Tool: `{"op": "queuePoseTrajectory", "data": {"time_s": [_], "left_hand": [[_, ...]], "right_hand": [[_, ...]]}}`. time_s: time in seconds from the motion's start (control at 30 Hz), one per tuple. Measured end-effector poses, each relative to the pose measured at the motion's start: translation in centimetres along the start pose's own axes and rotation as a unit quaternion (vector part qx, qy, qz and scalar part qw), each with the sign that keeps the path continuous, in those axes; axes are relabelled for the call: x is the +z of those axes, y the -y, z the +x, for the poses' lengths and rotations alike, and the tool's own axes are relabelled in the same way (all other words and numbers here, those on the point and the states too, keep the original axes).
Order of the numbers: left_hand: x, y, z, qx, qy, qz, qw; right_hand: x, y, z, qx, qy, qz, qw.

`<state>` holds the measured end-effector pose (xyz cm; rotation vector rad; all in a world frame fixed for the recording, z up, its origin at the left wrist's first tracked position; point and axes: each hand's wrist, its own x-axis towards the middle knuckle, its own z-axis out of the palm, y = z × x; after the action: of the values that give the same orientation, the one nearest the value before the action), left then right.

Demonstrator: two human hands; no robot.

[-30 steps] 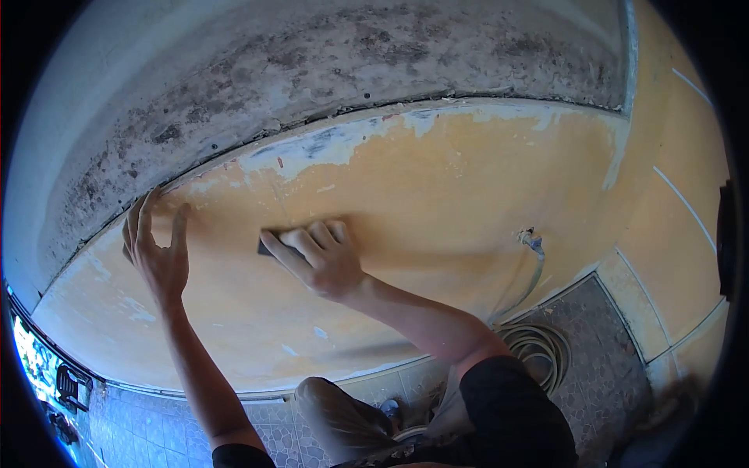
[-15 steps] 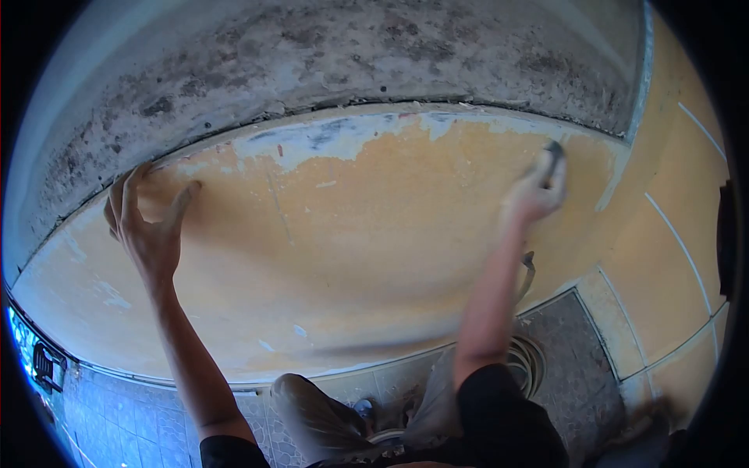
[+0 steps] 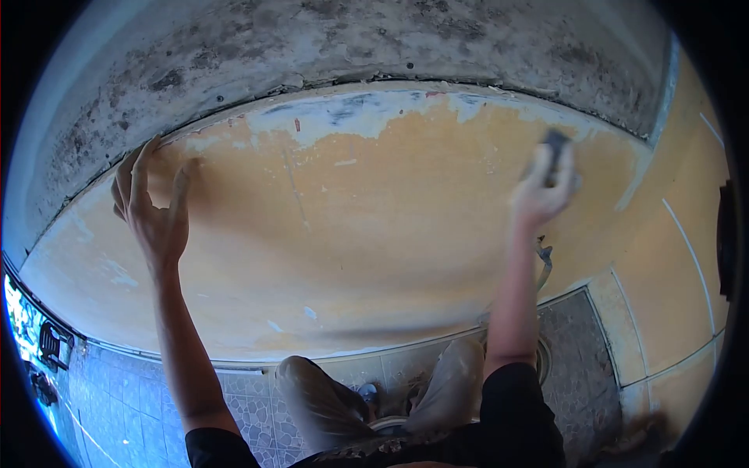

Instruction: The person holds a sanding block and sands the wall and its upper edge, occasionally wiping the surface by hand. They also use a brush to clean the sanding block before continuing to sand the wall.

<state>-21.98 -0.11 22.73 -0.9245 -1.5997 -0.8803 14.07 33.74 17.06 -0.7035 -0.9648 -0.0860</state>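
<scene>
My right hand (image 3: 544,199) is wrapped round a dark grey sanding block (image 3: 555,142), held against or just over the upper right of a yellow wall (image 3: 390,226); contact cannot be made out, and hand and block are smeared by motion. Along the wall's top runs a patchy white strip (image 3: 343,113) with bare, worn paint. At the upper left, my left hand (image 3: 158,214) has its fingers spread, with the fingertips at the wall's top edge and the thumb by the yellow surface. Nothing shows in that hand.
Above the wall lies a stained grey surface (image 3: 374,39). A hose or cable end (image 3: 544,253) sticks up beneath my right forearm, near a partly hidden coil (image 3: 544,359). My knees (image 3: 300,382) are close to the wall's base. A dark chair (image 3: 51,345) stands far left on tiles (image 3: 133,398).
The view has shifted, so the wall sits higher and further right. Against the wall, my right hand and block have moved left and slightly down. My left hand keeps its place.
</scene>
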Motion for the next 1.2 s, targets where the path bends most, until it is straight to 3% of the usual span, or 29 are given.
{"op": "queuePoseTrajectory", "data": {"time_s": [0.1, 0.17, 0.23, 0.27, 0.3, 0.4, 0.57, 0.63, 0.7, 0.77, 0.8, 0.87, 0.9, 0.97, 1.0, 1.03, 1.13, 1.2], "left_hand": [[1.2, -1.0, -0.2, -0.040, -0.011, 0.024, 0.999], [2.1, -1.1, -0.6, -0.060, -0.036, -0.001, 0.998], [2.8, -1.3, -0.8, -0.071, -0.059, -0.024, 0.995], [2.8, -1.3, -0.7, -0.076, -0.064, -0.026, 0.995], [2.8, -1.2, -0.6, -0.081, -0.068, -0.026, 0.994], [2.7, -0.5, -0.6, -0.069, -0.064, 0.012, 0.995], [1.4, 0.7, -0.2, -0.016, -0.041, 0.033, 0.998], [1.1, 0.6, -0.4, -0.004, -0.040, 0.031, 0.999], [1.3, 0.4, -0.4, 0.001, -0.036, 0.009, 0.999], [2.0, 0.3, -0.4, -0.008, -0.043, -0.033, 0.998], [2.4, 0.3, -0.5, -0.016, -0.053, -0.074, 0.996], [2.5, -0.1, -0.2, -0.017, -0.062, -0.087, 0.994], [2.4, -0.4, -0.3, -0.017, -0.069, -0.095, 0.993], [2.6, -1.1, -0.3, -0.016, -0.085, -0.112, 0.990], [2.6, -1.2, -0.2, -0.010, -0.104, -0.124, 0.987], [2.9, -1.0, -0.2, -0.011, -0.115, -0.122, 0.986], [3.2, -0.7, -0.7, -0.030, -0.093, -0.087, 0.991], [2.0, 0.1, -0.3, 0.041, -0.063, -0.025, 0.997]], "right_hand": [[-0.3, -4.5, 4.8, 0.028, -0.048, -0.071, 0.996], [0.4, -2.7, 4.7, 0.175, -0.039, 0.207, 0.962], [1.9, 4.0, 0.0, 0.091, 0.015, 0.229, 0.969], [2.6, 7.3, -3.8, -0.002, 0.015, 0.099, 0.995], [3.2, 9.2, -7.2, -0.111, 0.060, 0.066, 0.990], [1.4, 15.3, -12.5, -0.241, 0.232, 0.139, 0.932], [1.6, 9.9, -8.2, -0.348, 0.236, 0.161, 0.893], [1.9, 4.0, -1.5, -0.063, 0.150, 0.161, 0.974], [1.3, -2.6, 6.3, -0.019, 0.002, -0.008, 1.000], [0.1, -5.9, 10.8, 0.031, -0.029, -0.054, 0.998], [0.6, -6.1, 10.8, 0.027, -0.028, -0.056, 0.998], [1.7, -6.2, 10.2, 0.138, -0.012, 0.102, 0.985], [2.3, -1.6, 8.0, -0.032, -0.040, 0.007, 0.999], [4.5, 5.1, 2.9, -0.085, -0.001, 0.152, 0.985], [4.9, 7.7, 0.2, -0.197, 0.034, 0.064, 0.978], [4.7, 11.3, -2.4, -0.286, 0.062, 0.078, 0.953], [3.1, 15.4, -8.1, -0.337, 0.226, 0.097, 0.909], [2.6, 12.8, -6.5, -0.431, 0.205, 0.076, 0.876]]}}
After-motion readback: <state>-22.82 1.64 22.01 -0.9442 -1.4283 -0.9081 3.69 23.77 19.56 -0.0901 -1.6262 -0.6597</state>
